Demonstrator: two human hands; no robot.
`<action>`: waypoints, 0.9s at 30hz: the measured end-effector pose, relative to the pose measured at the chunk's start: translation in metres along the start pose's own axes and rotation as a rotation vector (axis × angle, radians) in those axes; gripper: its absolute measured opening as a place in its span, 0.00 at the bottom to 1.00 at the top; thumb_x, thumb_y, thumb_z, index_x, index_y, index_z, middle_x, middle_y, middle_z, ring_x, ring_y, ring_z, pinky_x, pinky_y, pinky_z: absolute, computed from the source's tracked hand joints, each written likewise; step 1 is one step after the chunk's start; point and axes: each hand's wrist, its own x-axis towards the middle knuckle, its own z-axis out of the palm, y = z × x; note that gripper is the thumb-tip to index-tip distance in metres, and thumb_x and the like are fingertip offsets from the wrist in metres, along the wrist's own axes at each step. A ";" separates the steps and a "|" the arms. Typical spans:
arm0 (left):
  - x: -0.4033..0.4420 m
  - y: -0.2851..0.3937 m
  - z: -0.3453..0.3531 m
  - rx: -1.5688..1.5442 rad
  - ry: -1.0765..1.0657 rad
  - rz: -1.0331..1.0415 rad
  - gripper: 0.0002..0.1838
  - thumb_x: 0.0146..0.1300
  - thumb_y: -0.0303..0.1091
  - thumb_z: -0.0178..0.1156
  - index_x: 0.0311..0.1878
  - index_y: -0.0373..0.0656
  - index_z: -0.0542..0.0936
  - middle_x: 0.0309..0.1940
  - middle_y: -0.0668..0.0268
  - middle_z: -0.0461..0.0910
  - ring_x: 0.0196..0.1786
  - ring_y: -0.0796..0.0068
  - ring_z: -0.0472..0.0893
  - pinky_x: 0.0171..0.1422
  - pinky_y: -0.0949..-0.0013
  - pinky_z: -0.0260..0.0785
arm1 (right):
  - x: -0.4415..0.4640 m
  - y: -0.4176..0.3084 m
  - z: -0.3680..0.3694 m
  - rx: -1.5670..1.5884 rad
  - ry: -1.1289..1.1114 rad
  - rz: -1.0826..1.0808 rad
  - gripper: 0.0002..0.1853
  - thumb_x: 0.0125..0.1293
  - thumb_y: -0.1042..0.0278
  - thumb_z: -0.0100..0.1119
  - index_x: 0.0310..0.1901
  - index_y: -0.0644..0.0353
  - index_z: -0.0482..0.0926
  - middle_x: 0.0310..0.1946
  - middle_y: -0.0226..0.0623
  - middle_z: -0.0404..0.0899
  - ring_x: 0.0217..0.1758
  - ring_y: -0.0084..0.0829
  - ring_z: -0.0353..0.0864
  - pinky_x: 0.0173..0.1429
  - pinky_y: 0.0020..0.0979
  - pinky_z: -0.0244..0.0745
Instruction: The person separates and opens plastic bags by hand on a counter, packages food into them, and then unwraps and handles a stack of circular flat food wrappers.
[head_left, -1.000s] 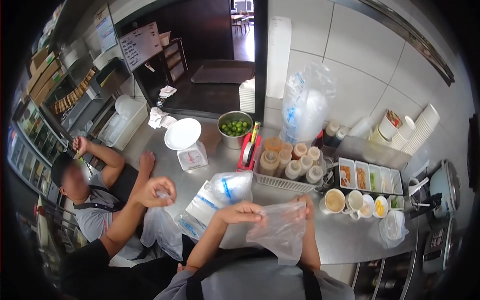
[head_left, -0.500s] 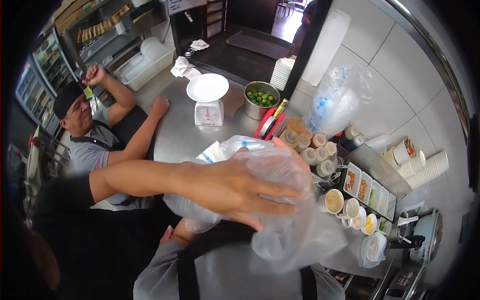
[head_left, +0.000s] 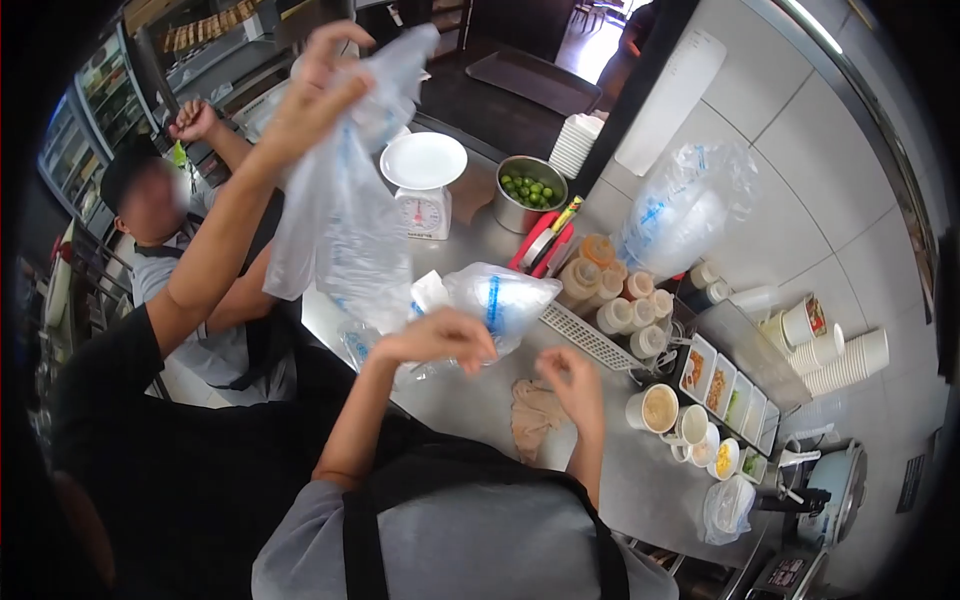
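My left hand [head_left: 440,338] hovers over the steel counter just in front of a clear bag with blue print [head_left: 500,297]. Its fingers are loosely bent, apart, and hold nothing I can see. To its right, my right hand [head_left: 572,382] is above the counter, fingers loosely curled and empty, beside a crumpled beige cloth [head_left: 535,415]. A co-worker's hand in a black sleeve [head_left: 320,95] is raised on the left, gripping clear plastic bags [head_left: 355,220] that hang down over the counter.
A kitchen scale [head_left: 424,212] with a white plate stands behind, near a pot of limes [head_left: 530,190]. Sauce bottles [head_left: 615,312], cups [head_left: 655,408] and topping trays [head_left: 735,400] line the right. Another person [head_left: 150,200] leans at the left.
The clear bag has left my hands. The co-worker's arm, which crossed in front of me, has pulled back up and left with bags. The beige cloth now shows.
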 end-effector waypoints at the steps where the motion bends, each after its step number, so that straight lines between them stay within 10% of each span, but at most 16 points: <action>1: 0.008 -0.010 0.010 -0.003 -0.124 -0.012 0.11 0.57 0.30 0.59 0.42 0.36 0.78 0.31 0.64 0.79 0.32 0.77 0.79 0.37 0.75 0.71 | -0.013 0.022 0.005 -0.336 -0.024 -0.011 0.12 0.55 0.68 0.60 0.42 0.60 0.76 0.30 0.40 0.79 0.30 0.34 0.78 0.38 0.30 0.72; 5: 0.050 -0.103 0.049 0.473 -0.150 0.073 0.18 0.50 0.32 0.63 0.44 0.36 0.77 0.31 0.59 0.81 0.35 0.65 0.81 0.40 0.66 0.72 | -0.058 0.086 0.034 -0.703 -0.064 -0.071 0.10 0.57 0.69 0.59 0.40 0.61 0.75 0.27 0.33 0.78 0.27 0.28 0.76 0.34 0.26 0.70; 8: 0.066 -0.108 0.079 0.668 -0.142 0.065 0.20 0.45 0.32 0.64 0.44 0.37 0.76 0.32 0.52 0.79 0.36 0.56 0.79 0.39 0.61 0.71 | -0.065 0.065 0.035 0.415 -0.076 0.229 0.06 0.61 0.70 0.55 0.37 0.63 0.74 0.26 0.29 0.76 0.26 0.20 0.72 0.31 0.21 0.67; 18: 0.044 -0.035 0.054 0.666 -0.048 0.048 0.20 0.49 0.49 0.60 0.30 0.37 0.78 0.25 0.51 0.79 0.31 0.53 0.78 0.37 0.58 0.68 | -0.031 0.011 0.015 0.314 0.074 0.133 0.09 0.61 0.68 0.55 0.28 0.66 0.73 0.11 0.25 0.66 0.18 0.15 0.66 0.23 0.20 0.62; 21: 0.022 -0.015 0.036 0.764 -0.123 -0.032 0.22 0.49 0.51 0.61 0.32 0.38 0.80 0.25 0.51 0.79 0.30 0.53 0.79 0.36 0.59 0.68 | -0.020 0.007 0.010 0.107 -0.145 0.246 0.14 0.57 0.64 0.61 0.38 0.67 0.75 0.21 0.35 0.73 0.29 0.24 0.74 0.32 0.27 0.69; 24: 0.008 -0.035 0.011 0.769 -0.134 -0.068 0.21 0.49 0.49 0.60 0.34 0.38 0.80 0.27 0.53 0.80 0.31 0.53 0.79 0.37 0.59 0.69 | -0.014 0.014 0.014 -0.276 -0.223 -0.095 0.30 0.51 0.60 0.66 0.54 0.65 0.69 0.44 0.48 0.72 0.50 0.36 0.71 0.51 0.36 0.67; 25: 0.003 -0.036 0.002 0.753 -0.110 -0.073 0.20 0.50 0.48 0.60 0.34 0.38 0.80 0.27 0.53 0.80 0.31 0.53 0.79 0.37 0.60 0.69 | -0.009 0.012 0.015 -0.154 -0.304 0.023 0.48 0.46 0.59 0.71 0.65 0.65 0.53 0.60 0.53 0.56 0.63 0.43 0.58 0.63 0.40 0.56; 27: -0.006 -0.037 -0.014 0.721 -0.062 -0.090 0.19 0.50 0.46 0.60 0.35 0.39 0.80 0.28 0.55 0.80 0.30 0.52 0.79 0.36 0.60 0.69 | 0.006 0.010 0.035 0.105 -0.096 -0.116 0.50 0.44 0.62 0.72 0.65 0.66 0.50 0.60 0.53 0.57 0.63 0.44 0.58 0.64 0.38 0.55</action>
